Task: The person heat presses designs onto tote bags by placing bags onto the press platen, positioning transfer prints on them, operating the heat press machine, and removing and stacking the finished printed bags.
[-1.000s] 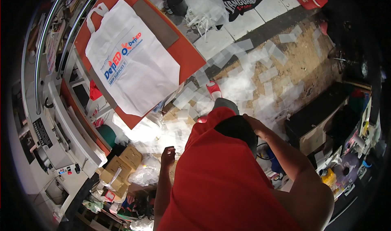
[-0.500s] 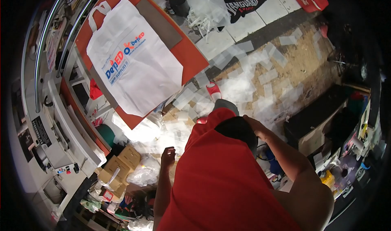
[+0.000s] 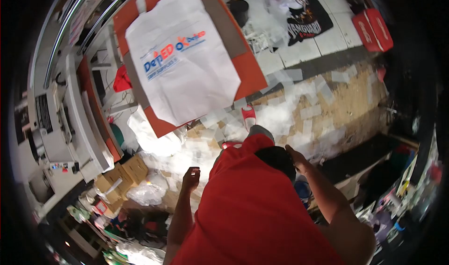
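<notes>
My left hand (image 3: 191, 178) hangs beside my red shirt (image 3: 252, 204), above the taped floor. Its fingers are curled in, and nothing shows in them. At my other side, my right hand (image 3: 297, 160) is against the edge of a black cloth-like patch (image 3: 277, 161) at my waist; its fingers are partly hidden, so its grip is unclear. Ahead of me a white cloth bag (image 3: 182, 54) with blue and orange "DepED" print lies flat on an orange-brown board (image 3: 250, 75). Both hands are apart from the bag.
A metal rail (image 3: 63, 31) and grey machine stand at left. Cardboard boxes (image 3: 117, 181) and clear plastic lie at lower left. A black bench (image 3: 355, 157) is at right. A black printed cloth (image 3: 318, 19) and a red case (image 3: 372, 30) lie farther ahead.
The view has shifted, so the bag and board appear farther right and slightly higher. Both hands keep about the same pose beside my body. Something pale now shows over the black printed cloth.
</notes>
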Demonstrator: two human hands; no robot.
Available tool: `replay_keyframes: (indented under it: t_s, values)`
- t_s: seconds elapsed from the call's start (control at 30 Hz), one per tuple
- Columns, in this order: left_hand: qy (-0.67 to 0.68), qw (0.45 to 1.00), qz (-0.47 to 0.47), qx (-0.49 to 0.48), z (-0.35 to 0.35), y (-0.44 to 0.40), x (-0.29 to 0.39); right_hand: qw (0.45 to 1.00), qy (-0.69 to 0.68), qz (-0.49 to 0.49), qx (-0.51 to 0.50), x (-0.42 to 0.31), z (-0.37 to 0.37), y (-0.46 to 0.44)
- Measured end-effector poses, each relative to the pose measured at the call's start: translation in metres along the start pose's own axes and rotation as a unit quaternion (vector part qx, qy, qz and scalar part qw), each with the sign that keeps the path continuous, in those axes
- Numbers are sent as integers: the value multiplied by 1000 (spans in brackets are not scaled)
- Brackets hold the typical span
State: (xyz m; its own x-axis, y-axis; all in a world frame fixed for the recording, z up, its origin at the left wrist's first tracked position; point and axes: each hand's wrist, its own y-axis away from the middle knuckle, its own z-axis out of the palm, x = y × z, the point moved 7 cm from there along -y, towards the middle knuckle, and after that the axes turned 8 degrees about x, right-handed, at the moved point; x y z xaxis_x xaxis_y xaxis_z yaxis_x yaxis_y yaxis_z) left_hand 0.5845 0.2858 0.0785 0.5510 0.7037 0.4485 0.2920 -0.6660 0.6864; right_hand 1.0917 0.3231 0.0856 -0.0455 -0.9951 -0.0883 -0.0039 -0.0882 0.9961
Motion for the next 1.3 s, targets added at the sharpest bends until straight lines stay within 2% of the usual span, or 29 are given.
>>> replay_keyframes:
  t_s: [0.07,0.1,0.13,0.17,0.2,0.23,0.3,0.37,0.43,0.5,0.53,0.6,0.73,0.83,0.97,1.03,1.3]
  values:
    - [-5,1000,17,14,1,4,5,993,107,-23,43,-12,-21,-20]
    - [9,1000,13,25,2,5,1,992,76,-54,85,-41,-28,-16]
    - [17,999,12,32,4,5,-2,965,79,-209,140,-71,-46,-32]
    - [25,999,12,38,4,7,-5,911,77,-359,187,-100,-60,-41]
    - [35,998,8,49,3,10,-8,829,133,-479,256,-151,-51,0]
    - [24,999,-4,45,4,13,-11,723,182,-587,317,-213,-24,65]
    - [24,998,-17,49,10,17,-22,672,132,-659,311,-285,30,133]
    - [24,997,-8,72,19,16,-44,629,135,-718,266,-332,83,163]
    - [70,994,-11,84,30,15,-61,538,204,-778,252,-364,138,186]
    - [82,991,1,105,42,15,-78,483,234,-807,246,-380,186,196]
    - [84,991,-8,102,48,17,-84,473,233,-814,243,-387,203,200]
    - [108,987,-2,120,62,19,-98,438,314,-809,233,-394,238,202]
    - [134,982,-21,131,82,26,-112,389,357,-810,254,-407,258,178]
    - [150,980,-85,102,108,26,-141,386,380,-802,253,-410,260,174]
    - [130,985,-83,83,108,30,-139,393,400,-788,252,-411,261,169]
    - [161,975,-129,83,106,33,-141,394,403,-786,254,-411,260,168]
    - [179,972,-109,110,90,25,-132,391,399,-791,249,-411,259,168]
